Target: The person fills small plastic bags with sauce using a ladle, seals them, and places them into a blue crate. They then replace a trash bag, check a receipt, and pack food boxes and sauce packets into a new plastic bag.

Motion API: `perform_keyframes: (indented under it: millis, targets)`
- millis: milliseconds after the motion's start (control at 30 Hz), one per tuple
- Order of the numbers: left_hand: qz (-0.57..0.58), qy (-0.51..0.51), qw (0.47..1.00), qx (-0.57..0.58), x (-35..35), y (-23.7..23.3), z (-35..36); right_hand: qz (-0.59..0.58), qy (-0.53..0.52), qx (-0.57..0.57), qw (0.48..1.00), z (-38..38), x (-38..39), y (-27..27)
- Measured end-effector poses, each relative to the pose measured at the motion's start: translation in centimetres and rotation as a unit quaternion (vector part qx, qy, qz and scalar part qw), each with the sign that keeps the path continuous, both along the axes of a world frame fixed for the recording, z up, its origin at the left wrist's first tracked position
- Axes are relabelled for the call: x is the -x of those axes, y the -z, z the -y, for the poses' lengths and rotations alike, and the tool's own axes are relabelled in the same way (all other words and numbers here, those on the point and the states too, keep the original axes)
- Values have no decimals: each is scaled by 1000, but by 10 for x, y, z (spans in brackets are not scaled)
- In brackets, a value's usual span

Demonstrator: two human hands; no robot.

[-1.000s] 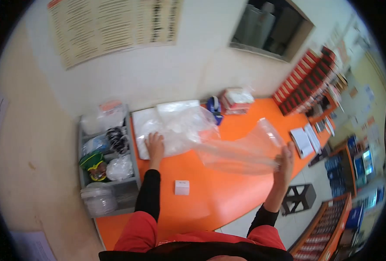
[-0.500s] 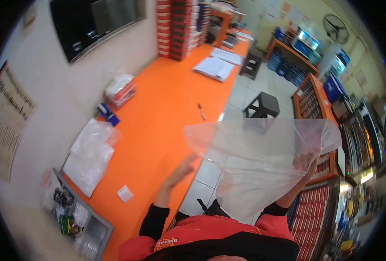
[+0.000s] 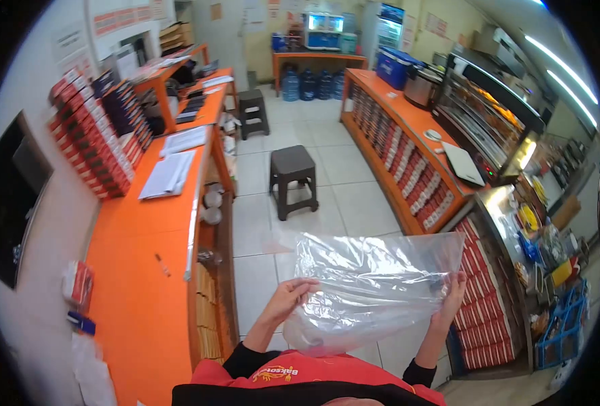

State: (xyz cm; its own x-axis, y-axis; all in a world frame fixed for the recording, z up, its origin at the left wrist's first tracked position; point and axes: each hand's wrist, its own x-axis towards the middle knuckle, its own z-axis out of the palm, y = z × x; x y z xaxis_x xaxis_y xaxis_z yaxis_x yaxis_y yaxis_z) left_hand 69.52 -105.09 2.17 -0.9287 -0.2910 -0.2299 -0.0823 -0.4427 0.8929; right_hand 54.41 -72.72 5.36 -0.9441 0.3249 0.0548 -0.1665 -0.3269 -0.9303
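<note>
Our left hand (image 3: 292, 298), free over the worktop (image 3: 127, 284) in the earlier frame, had moved across and closed on the bag (image 3: 374, 281). Our view had swung from the wall towards the aisle, while our right hand (image 3: 453, 294) had kept its grip on the opposite side.

We held both hands narrow, fingers pinching the film, with the bag spread between them in front of our body. Its clear, thin plastic was wide and roughly rectangular, creased lengthwise and streaked with glossy highlights; its lower part sagged in soft folds. We could see pale floor (image 3: 254, 274) tiles dimly through it.

Beyond the bag, a dark stool (image 3: 293, 162) with a squarish seat stood in the aisle. To our left, a pen (image 3: 162, 265) and white papers (image 3: 168, 174) lay on the smooth orange worktop, near stacked red boxes (image 3: 91, 132).
</note>
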Motion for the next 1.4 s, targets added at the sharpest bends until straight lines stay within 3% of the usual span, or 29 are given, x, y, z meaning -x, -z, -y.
perform_keyframes:
  millis: [133, 167, 200, 267, 333, 367, 467, 533, 633, 700, 800, 833, 900, 1000, 1033, 1067, 1100, 1133, 1233, 1300, 1333, 1367, 1400]
  targets:
    - [6, -22, 999, 31, 68, 24, 11, 55, -78, -235, 967, -32, 82, 60]
    - [13, -38, 999, 13, 84, 24, 13, -29, -33, -397, 917, -20, 90, 59]
    - [21, -56, 998, -2, 101, 24, 16, -113, 5, -542, 833, 6, 99, 56]
    - [32, -72, 997, -8, 138, 31, 21, -103, -13, -534, 839, 54, 111, 38]
    - [32, -84, 996, 1, 182, 29, 22, -89, -104, -471, 872, 98, 130, 34]
    - [30, -87, 996, 11, 204, 18, 18, -61, -211, -428, 876, 118, 145, 31]
    - [56, -53, 997, 17, 260, 24, 30, 8, -480, -330, 813, 168, 193, 33]
    - [70, -26, 997, 13, 304, 32, 43, 53, -551, -268, 788, 200, 222, 36]
    - [40, -2, 999, 30, 370, 51, 43, -27, -525, -438, 730, 231, 270, 29]
    - [70, 29, 997, -19, 410, 51, 44, -57, -493, -516, 698, 241, 301, 36]
    - [102, 120, 984, -81, 465, 50, 48, -22, -455, -336, 824, 234, 337, 49]
    - [109, 154, 977, -101, 481, 50, 52, -6, -390, -357, 849, 226, 345, 59]
    - [79, 224, 963, -128, 518, 51, 63, 77, -294, -362, 881, 192, 364, 69]
    - [128, 276, 953, -2, 550, 13, 26, 144, -187, -361, 902, 147, 378, 94]
    - [76, 335, 939, -5, 560, 25, 23, 155, -159, -359, 906, 137, 381, 99]
    - [67, 345, 936, 24, 569, 35, 15, 184, -130, -183, 957, 127, 387, 102]
    - [56, 352, 933, 52, 577, 42, 6, 201, -98, -2, 975, 116, 395, 101]
    - [45, 357, 930, 79, 584, 49, -4, 207, -64, 180, 960, 105, 401, 102]
    - [7, 226, 951, 211, 621, 76, -27, 207, -87, 403, 887, 76, 416, 163]
    - [-167, 108, 944, 263, 681, 163, -10, 235, 30, 403, 884, 52, 424, 181]
    - [-119, 18, 929, 351, 710, 176, 13, 249, 87, 399, 878, 36, 430, 187]
    - [-69, -73, 895, 434, 738, 180, 36, 249, 81, 380, 887, 8, 434, 195]
    - [-35, -19, 921, 388, 750, 164, 52, 250, 76, 363, 894, -28, 431, 205]
